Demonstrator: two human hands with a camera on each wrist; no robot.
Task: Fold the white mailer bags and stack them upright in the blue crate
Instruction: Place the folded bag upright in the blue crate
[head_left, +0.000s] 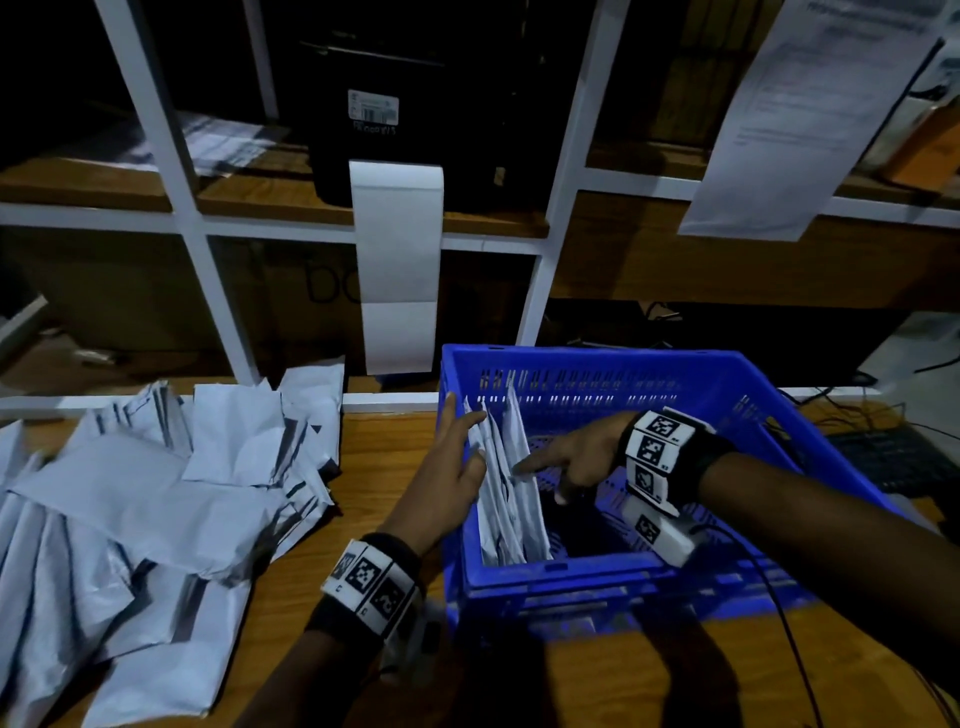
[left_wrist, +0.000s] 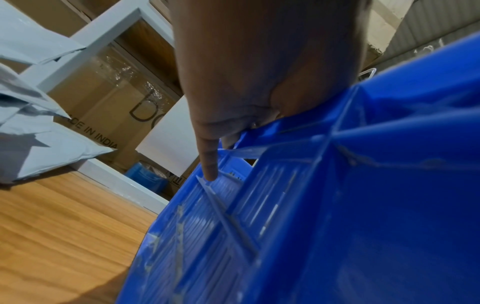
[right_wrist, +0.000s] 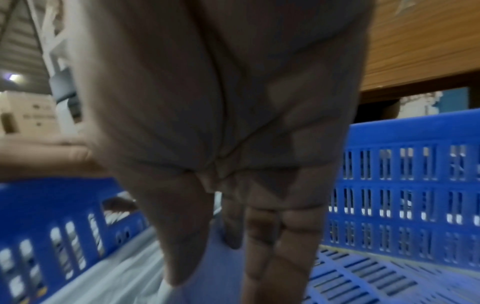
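Observation:
The blue crate (head_left: 571, 358) stands on the wooden table, right of centre. Several folded white mailer bags (head_left: 511, 499) stand upright against its left wall. My left hand (head_left: 465, 436) reaches over the crate's left rim with straight fingers that touch the tops of those bags. My right hand (head_left: 543, 480) is inside the crate, its index finger stretched left against the row of bags, holding nothing. The left wrist view shows a straight finger (left_wrist: 209, 162) over the crate (left_wrist: 363, 205). In the right wrist view my fingers (right_wrist: 182, 236) hang over the bags (right_wrist: 116, 277).
A loose pile of unfolded white mailer bags (head_left: 156, 509) covers the table's left side. Behind it stands a white-framed shelf with a black printer and a hanging label strip (head_left: 397, 270). A keyboard (head_left: 893, 457) and a cable (head_left: 779, 613) lie right of the crate.

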